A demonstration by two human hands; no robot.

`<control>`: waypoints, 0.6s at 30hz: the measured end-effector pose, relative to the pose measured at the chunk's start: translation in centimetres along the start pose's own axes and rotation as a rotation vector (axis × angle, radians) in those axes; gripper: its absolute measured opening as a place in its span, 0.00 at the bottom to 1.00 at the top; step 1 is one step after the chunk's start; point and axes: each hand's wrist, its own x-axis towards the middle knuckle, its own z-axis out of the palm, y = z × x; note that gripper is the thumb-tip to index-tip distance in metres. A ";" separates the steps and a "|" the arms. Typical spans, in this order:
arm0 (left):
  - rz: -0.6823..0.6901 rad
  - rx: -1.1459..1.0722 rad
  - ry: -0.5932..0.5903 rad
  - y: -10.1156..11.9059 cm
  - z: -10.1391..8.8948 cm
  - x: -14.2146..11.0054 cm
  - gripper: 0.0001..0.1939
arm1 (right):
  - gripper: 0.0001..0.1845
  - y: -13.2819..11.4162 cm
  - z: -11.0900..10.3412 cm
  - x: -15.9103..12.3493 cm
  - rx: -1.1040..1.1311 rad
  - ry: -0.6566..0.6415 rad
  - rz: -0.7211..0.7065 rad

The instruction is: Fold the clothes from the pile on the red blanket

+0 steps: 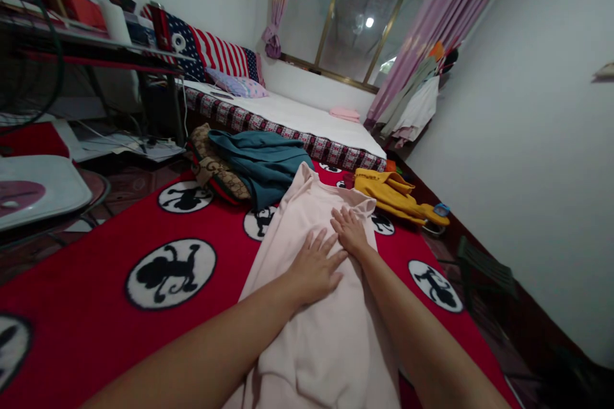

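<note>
A pale pink long garment, its neckline at the far end, lies lengthwise on a red blanket with round monkey prints. My left hand rests flat on its middle with the fingers spread. Farther up, near the neckline, my right hand also lies palm down, fingers stretched out. Both hands touch the cloth without gripping it. Some wrinkles show at the near end, which runs out of the bottom of the view. Beyond the neckline to the left is a teal garment; to the right is a mustard-yellow garment.
A brown patterned bag sits beside the teal garment. Behind stands a bed with a pillow. A cluttered desk and a white stool are on the left. At right is a dark folding stool by the wall.
</note>
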 end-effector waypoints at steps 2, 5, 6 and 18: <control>-0.015 -0.027 0.023 -0.1 -0.1 0.0 0.26 | 0.28 -0.1 -0.2 -1.8 0.031 -0.039 0.047; -0.093 -0.110 0.121 -0.5 -0.3 0.2 0.22 | 0.29 -0.2 -0.4 -5.0 0.093 -0.062 0.066; -0.117 -0.141 0.159 -0.6 -0.3 0.2 0.20 | 0.30 -0.2 -0.4 -6.0 0.106 -0.061 0.069; 0.057 -0.459 -0.071 -2.0 -2.9 -2.8 0.20 | 0.28 1.0 -1.0 -16.5 0.203 -0.002 -0.106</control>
